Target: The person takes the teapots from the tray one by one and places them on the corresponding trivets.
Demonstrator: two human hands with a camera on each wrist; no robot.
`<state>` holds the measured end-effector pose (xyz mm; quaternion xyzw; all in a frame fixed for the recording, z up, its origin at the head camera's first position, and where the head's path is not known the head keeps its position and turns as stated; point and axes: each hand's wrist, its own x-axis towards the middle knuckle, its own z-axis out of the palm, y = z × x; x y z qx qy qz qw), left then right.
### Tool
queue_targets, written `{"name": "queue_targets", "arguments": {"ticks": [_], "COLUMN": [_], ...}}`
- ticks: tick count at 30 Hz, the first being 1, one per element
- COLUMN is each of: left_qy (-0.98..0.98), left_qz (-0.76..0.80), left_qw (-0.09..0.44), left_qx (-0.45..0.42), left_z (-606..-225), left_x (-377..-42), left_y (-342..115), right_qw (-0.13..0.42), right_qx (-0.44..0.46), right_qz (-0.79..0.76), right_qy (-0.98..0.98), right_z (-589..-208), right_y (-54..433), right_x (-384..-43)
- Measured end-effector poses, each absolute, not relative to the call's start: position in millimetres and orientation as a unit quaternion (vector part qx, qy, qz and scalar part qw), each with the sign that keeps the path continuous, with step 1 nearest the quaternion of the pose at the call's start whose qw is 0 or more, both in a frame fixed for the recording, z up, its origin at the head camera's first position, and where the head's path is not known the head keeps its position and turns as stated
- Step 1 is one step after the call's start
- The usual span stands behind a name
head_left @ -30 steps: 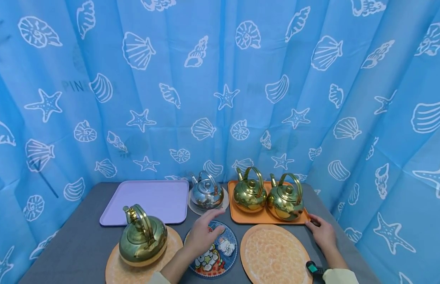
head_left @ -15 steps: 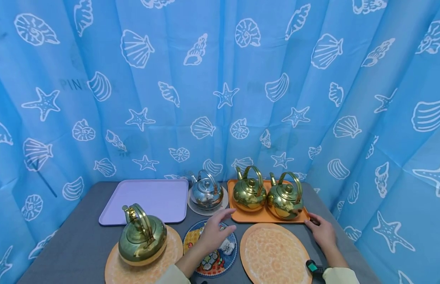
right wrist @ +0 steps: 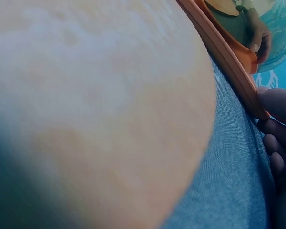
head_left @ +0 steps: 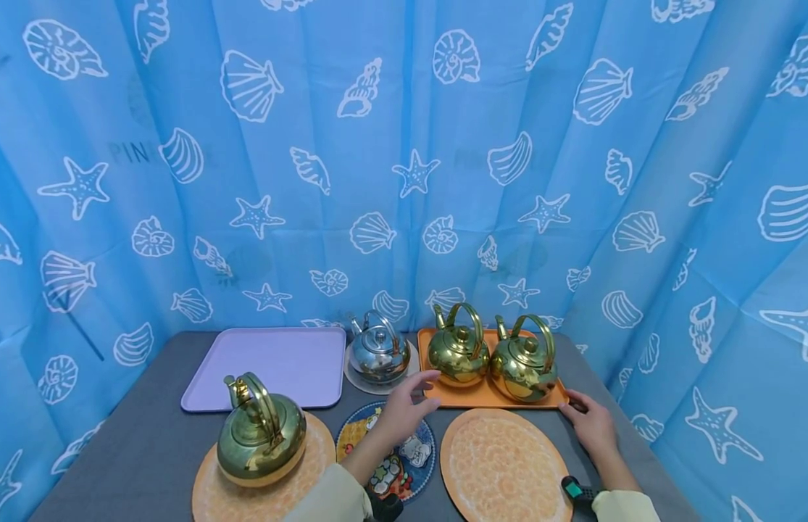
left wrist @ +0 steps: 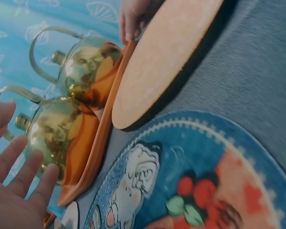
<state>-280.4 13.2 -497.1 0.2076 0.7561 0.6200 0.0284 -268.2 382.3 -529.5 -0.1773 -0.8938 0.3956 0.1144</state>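
Note:
An orange tray (head_left: 443, 397) at the back right bears two gold kettles, the left kettle (head_left: 457, 355) and the right kettle (head_left: 525, 371), side by side. My right hand (head_left: 591, 426) pinches the tray's front right corner, thumb on top and fingers below, as the right wrist view shows. My left hand (head_left: 402, 409) hovers over the blue patterned round mat (head_left: 419, 453), near the tray's front left corner. Its fingers are spread and hold nothing; in the left wrist view they show in front of the left kettle.
A silver kettle (head_left: 379, 355) stands on a pale round mat (head_left: 353, 378) left of the tray. Farther left lie a lilac tray (head_left: 273, 362) and a large gold kettle (head_left: 263, 442) on a tan round mat (head_left: 319, 442). Another tan mat (head_left: 504, 464) lies before the orange tray.
My left hand has moved right and slightly away from me, toward the orange tray's left corner. The right hand keeps its hold on the right corner; tray and kettles stay put.

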Motion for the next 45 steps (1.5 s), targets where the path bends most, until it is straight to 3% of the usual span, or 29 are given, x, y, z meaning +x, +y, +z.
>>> {"name": "queue_targets", "arguments": {"ticks": [16, 30, 45], "left_qy": [0.737, 0.71, 0.7], "left_qz": [0.635, 0.651, 0.669], "left_qw": [0.036, 0.119, 0.116], "left_qx": [0.229, 0.24, 0.224], "left_z": [-481, -447, -428], "left_x": [-309, -319, -317], "left_y": [43, 69, 86], "right_qw": [0.121, 0.117, 0.109], "right_qx": [-0.181, -0.172, -0.166], "right_qz": [0.399, 0.395, 0.393], "right_qy": [-0.891, -0.895, -0.898], "right_z": [-532, -531, -529], "right_y": [382, 382, 383], "right_x": [-271, -269, -268]}}
